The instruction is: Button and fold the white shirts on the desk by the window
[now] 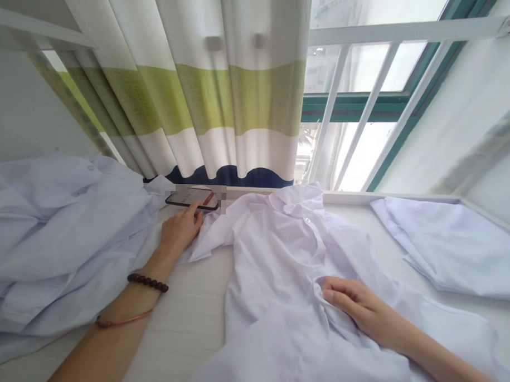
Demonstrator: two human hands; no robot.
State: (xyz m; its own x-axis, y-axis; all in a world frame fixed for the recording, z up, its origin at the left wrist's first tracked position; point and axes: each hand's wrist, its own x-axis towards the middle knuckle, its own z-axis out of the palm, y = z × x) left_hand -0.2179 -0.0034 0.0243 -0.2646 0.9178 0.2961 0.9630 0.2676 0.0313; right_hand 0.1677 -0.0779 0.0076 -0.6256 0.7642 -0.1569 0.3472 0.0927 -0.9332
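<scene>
A white collared shirt (273, 269) lies spread and wrinkled in front of me, its collar toward the far edge. My right hand (355, 306) is closed on the shirt's front, pinching the button placket between thumb and fingers. With an outstretched index finger, my left hand (182, 227) touches the lit screen of a smartphone (190, 198). The phone lies near the far edge, left of the collar, and is partly blurred out. My left hand grips nothing; its other fingers are bent and partly hidden. A dark bead bracelet and a thin reddish cord circle that wrist.
On the left is a large heap of white garments (61, 234). A folded white garment (454, 242) rests at the far right on the pale surface (192, 306). Beyond a low rim hang striped curtains (208, 100), beside white railing bars (366, 117) and a window.
</scene>
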